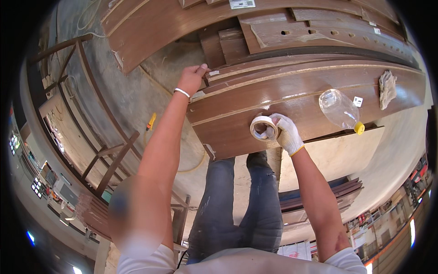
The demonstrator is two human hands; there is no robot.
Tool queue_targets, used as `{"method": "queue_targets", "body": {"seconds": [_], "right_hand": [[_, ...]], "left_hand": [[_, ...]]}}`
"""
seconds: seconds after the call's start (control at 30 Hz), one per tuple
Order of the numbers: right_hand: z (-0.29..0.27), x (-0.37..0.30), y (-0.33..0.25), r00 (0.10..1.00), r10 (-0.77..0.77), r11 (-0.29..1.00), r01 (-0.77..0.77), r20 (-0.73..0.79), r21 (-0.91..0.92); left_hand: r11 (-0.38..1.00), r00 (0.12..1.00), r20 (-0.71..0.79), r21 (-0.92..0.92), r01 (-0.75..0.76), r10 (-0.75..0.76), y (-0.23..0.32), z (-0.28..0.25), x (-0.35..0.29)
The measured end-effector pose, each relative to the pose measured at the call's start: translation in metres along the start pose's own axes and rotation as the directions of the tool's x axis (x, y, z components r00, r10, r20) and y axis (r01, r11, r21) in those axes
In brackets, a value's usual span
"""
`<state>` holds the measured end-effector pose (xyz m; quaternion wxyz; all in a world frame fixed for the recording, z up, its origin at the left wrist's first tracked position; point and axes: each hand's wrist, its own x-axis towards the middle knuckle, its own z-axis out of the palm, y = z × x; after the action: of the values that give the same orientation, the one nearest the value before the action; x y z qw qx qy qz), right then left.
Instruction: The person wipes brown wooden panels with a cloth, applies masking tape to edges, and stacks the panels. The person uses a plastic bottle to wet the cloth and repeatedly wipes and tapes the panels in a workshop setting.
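Note:
My right hand [288, 133], in a white knitted glove with a yellow cuff, grips a roll of masking tape [256, 122] just above the nearest brown panel [228, 133]. My bare left hand [190, 79], a white band at its wrist, reaches forward to the left end of the stacked panels. Its fingers close at the end of a narrow brown board [237, 68], with the thumb on top; part of the fingers is hidden. Right of the tape, a clear plastic bottle [338, 108] with a yellow cap lies on its side on the panel.
A crumpled grey rag [388, 89] lies at the panel's right end. Behind are more stacked brown boards [292, 39], one with a row of holes. A brown metal frame [86, 77] stands on the left. A yellow-and-orange tool [151, 121] is near the left forearm.

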<state>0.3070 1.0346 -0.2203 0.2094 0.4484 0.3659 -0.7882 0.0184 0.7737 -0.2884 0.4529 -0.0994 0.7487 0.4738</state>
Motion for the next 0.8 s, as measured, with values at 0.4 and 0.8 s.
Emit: {"method": "queue_targets", "body": {"seconds": [0.4, 0.8], "right_hand": [[-0.008, 0.011, 0.014, 0.993, -0.075, 0.997, 0.074, 0.087, 0.014], [-0.169, -0.114, 0.114, 0.972, -0.225, 0.967, 0.215, 0.063, 0.136]], "left_hand": [[0.958, 0.985, -0.144, 0.281, -0.056, 0.100, 0.009, 0.007, 0.011], [0.567, 0.553, -0.452, 0.822, -0.045, 0.700, -0.010, 0.062, -0.060]]}}
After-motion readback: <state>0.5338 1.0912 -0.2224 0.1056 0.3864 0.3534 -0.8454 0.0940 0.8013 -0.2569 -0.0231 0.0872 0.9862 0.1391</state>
